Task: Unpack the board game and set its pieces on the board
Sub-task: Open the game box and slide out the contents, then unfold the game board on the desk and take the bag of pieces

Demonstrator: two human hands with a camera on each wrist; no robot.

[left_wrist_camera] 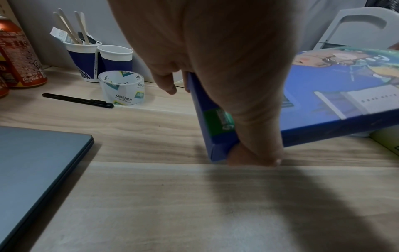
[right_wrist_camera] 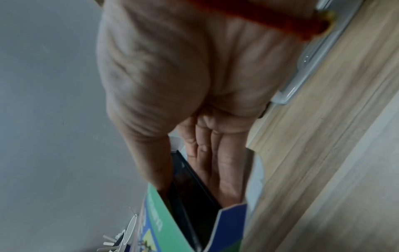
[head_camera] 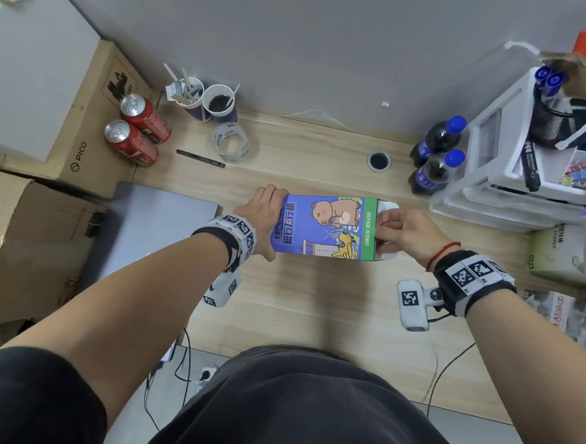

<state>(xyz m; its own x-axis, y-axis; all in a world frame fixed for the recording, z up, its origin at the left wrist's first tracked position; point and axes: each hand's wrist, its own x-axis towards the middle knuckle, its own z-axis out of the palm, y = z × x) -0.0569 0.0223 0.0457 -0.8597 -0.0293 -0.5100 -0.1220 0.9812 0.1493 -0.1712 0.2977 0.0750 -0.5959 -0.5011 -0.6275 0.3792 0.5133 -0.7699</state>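
**Game box gripped at both ends above the counter**

Nearest the head camera: dark shirt and both bare forearms, each banded with a marker-printed wrist strap. Just beyond, over the pale wood counter (head_camera: pixel 308 291), a purple-blue board game box (head_camera: pixel 322 225) printed with a cartoon bear, green band at its right end. Gripped at its closed left end by the left hand (head_camera: pixel 262 216): thumb curled under the near corner, fingers wrapped over the far edge, box lifted clear of the counter in the left wrist view. Open at the right end, white flaps (head_camera: pixel 388 207) folded outward. Right hand (head_camera: pixel 406 230) at that mouth, thumb against the upper side and straight fingers (right_wrist_camera: pixel 215 163) slid inside, pinching a dark flat insert (right_wrist_camera: pixel 190 192); exactly what the insert is, unclear.

Left of the box, a closed grey laptop (head_camera: pixel 161 220). Further back, two red cola cans (head_camera: pixel 137 128), two paper cups (head_camera: pixel 206 101) with wooden stirrers, a clear tape roll (head_camera: pixel 231 142) and a black pen (head_camera: pixel 200 158). At right, two cola bottles (head_camera: pixel 438 155) beside stacked white trays (head_camera: pixel 506 187).
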